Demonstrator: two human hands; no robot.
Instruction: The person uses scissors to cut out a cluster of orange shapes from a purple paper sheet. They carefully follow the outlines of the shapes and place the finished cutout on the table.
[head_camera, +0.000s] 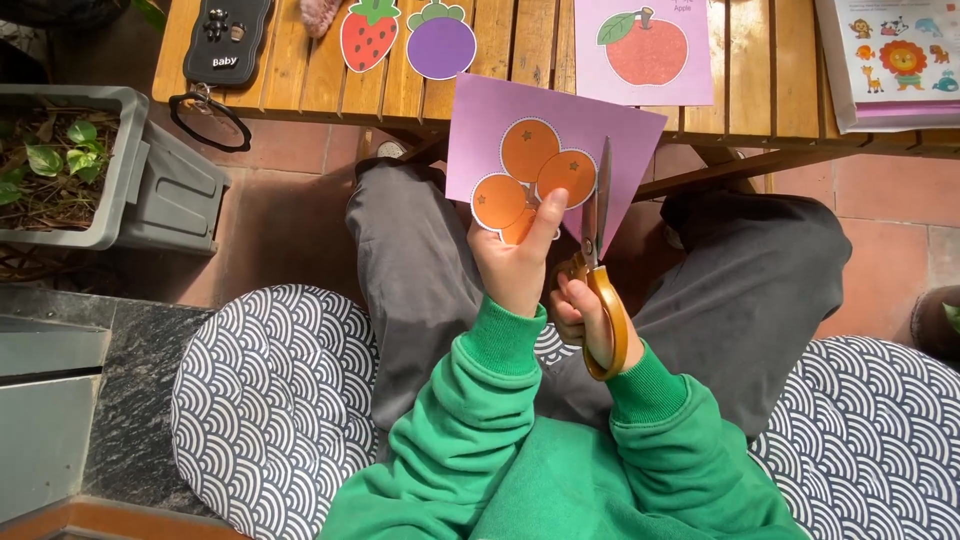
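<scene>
Below the slatted table (300, 80) edge, my left hand (515, 265) pinches the purple sheet (560, 125) of oranges; my right hand (578, 315), fingers clamped on scissors (597, 250), points blades upward along the sheet's right side.

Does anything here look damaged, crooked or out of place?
Nothing looks damaged or spilled. The purple sheet with oranges is tilted in the left hand, with the orange-handled scissors in the right hand at its edge. The strawberry cutout and purple fruit cutout lie flat on the wooden table.
</scene>
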